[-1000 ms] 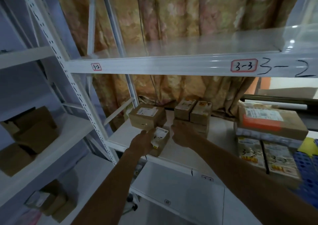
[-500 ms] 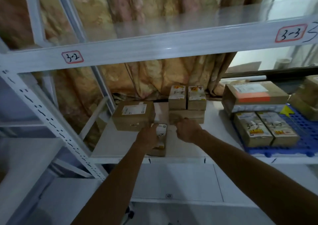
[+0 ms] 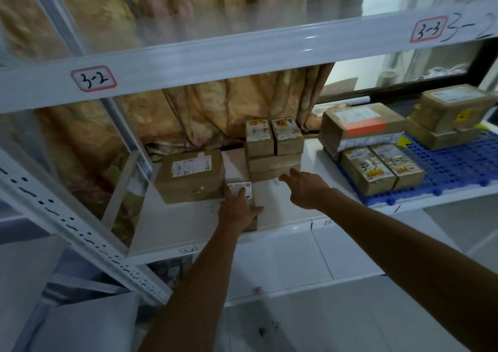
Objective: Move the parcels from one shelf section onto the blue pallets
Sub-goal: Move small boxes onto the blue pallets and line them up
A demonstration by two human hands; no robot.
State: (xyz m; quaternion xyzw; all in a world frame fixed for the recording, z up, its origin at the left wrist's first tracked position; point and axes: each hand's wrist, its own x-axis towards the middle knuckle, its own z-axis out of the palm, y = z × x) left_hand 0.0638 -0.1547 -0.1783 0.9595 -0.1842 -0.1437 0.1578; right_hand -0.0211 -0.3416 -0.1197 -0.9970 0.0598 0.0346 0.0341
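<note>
1. Head view: the small parcel (image 3: 240, 189) lies under my left hand (image 3: 237, 211), which rests flat on it with straight fingers.
2. My right hand (image 3: 307, 190) has uncurled, empty, its fingertips reaching the stacked parcels (image 3: 275, 163) just ahead.
3. The blue pallet (image 3: 458, 163) is off to its right; I judge a lift is next.

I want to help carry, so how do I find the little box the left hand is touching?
Find the white shelf under the 3-2 tag. Between the big brown box and the stack of boxes lies a small parcel near the front edge, under the left hand. It is far smaller than the brown box and lies alone, not stacked.
</note>
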